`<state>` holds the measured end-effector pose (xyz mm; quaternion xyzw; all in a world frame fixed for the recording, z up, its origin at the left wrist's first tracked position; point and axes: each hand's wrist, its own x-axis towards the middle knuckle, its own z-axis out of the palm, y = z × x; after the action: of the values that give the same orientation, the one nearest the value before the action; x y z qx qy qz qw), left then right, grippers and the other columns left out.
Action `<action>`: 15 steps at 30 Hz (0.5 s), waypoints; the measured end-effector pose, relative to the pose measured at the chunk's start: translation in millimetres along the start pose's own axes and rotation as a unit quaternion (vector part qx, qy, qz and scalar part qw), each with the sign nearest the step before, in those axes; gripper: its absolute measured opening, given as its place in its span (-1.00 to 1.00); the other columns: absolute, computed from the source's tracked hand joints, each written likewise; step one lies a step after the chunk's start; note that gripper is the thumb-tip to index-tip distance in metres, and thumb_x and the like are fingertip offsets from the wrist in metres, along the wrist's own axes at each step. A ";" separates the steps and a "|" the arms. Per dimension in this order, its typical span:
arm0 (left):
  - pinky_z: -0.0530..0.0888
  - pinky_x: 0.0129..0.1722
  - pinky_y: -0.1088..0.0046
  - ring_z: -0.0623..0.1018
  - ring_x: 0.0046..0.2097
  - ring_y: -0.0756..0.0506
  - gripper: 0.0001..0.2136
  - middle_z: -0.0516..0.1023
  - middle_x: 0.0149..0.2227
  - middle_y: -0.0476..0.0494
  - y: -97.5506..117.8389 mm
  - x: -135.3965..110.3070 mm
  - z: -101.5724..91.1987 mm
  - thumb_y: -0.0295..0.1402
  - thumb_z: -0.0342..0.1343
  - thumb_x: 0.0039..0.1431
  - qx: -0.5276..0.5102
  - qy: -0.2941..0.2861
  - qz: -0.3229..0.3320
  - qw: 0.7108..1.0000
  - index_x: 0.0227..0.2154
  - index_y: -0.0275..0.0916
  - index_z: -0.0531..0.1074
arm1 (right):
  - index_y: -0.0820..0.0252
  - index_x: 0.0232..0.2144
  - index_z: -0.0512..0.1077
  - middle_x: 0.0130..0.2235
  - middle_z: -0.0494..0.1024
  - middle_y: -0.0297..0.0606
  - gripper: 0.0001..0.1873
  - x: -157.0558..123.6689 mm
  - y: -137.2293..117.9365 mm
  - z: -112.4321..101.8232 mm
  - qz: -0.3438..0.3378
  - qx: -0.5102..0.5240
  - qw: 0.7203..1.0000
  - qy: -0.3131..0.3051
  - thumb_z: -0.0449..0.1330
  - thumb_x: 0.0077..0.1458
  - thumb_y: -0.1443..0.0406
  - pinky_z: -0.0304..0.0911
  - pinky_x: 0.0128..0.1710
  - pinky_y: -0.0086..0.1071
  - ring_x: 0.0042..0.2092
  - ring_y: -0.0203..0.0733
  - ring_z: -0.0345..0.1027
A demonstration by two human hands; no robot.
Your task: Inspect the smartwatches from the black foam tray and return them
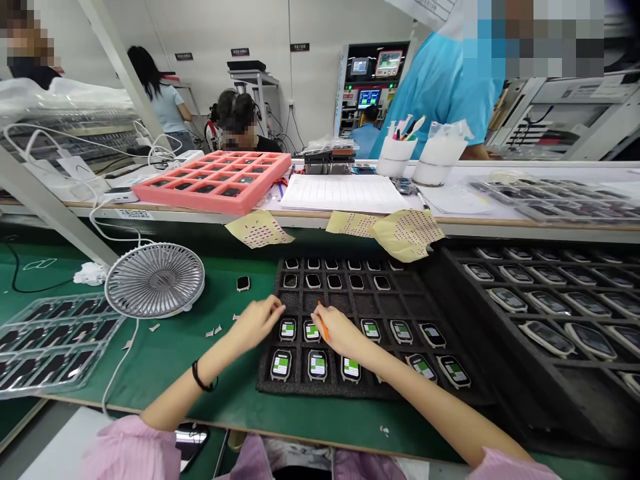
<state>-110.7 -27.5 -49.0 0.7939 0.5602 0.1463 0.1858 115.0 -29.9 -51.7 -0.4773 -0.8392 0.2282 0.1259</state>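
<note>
A black foam tray (pixel 370 303) holds rows of smartwatch bodies in its pockets. The two rows nearest me have lit screens with green and white blocks, like the watch (pixel 317 365) in the front row. My right hand (pixel 343 330) is closed around a slim orange pen-like stick (pixel 323 325), over a lit watch (pixel 311 331) that it partly covers. At the tray's left edge, my left hand (pixel 260 320) has its fingers curled together, near another lit watch (pixel 287 329). Whatever those fingers may hold is hidden.
A round grey fan (pixel 156 280) stands left on the green mat, beside a clear plastic tray (pixel 100 333) of dark parts. One loose watch (pixel 243 283) lies behind my left hand. More watches fill a second black tray (pixel 550 400) at right. The shelf bears a pink foam tray (pixel 250 200).
</note>
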 end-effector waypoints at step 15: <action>0.29 -0.41 0.45 0.48 -0.34 -0.14 -0.49 0.45 -0.45 -0.01 16.9 5.1 2.1 -0.15 0.16 0.01 -0.081 -0.196 -0.026 0.977 0.01 -0.26 0.31 | 0.29 -0.12 0.36 -0.31 0.54 -0.07 -0.75 16.6 -7.8 23.6 0.065 0.149 0.986 -0.022 0.10 0.19 0.26 0.19 -0.29 -0.33 -0.28 -0.06 0.45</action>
<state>-94.0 -28.0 -42.9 0.7747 0.5195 0.0279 0.3593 90.6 -25.3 -68.3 -0.5021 -0.7654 0.3686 0.1622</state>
